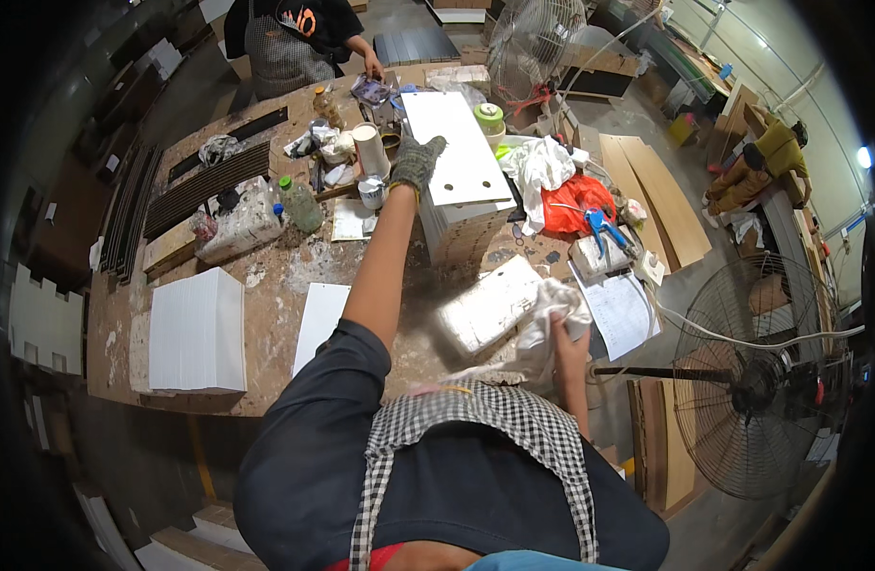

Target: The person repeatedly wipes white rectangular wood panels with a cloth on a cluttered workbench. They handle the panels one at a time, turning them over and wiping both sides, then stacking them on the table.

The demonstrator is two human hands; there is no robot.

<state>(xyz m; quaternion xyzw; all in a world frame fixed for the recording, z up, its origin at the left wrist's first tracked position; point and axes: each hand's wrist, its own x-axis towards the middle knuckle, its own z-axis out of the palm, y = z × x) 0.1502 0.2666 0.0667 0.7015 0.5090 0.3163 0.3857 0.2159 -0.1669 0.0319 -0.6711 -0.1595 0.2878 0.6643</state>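
My left hand, in a grey-green knit glove, is at the left edge of a white panel with dark round holes near its near end. The thumb lies on top of the panel, and the fingers appear curled over its edge, partly hidden. That panel lies on top of a tall stack of boards. Lower right, my bare right hand is closed on a crumpled white cloth. Beside the cloth, a white paint-smeared block lies on the worktable.
Left stands a stack of white panels. Bottles, cans and dark strips crowd the table. A red plastic bag and blue-handled pliers lie right. A large fan stands close right. Across the table, a person reaches in.
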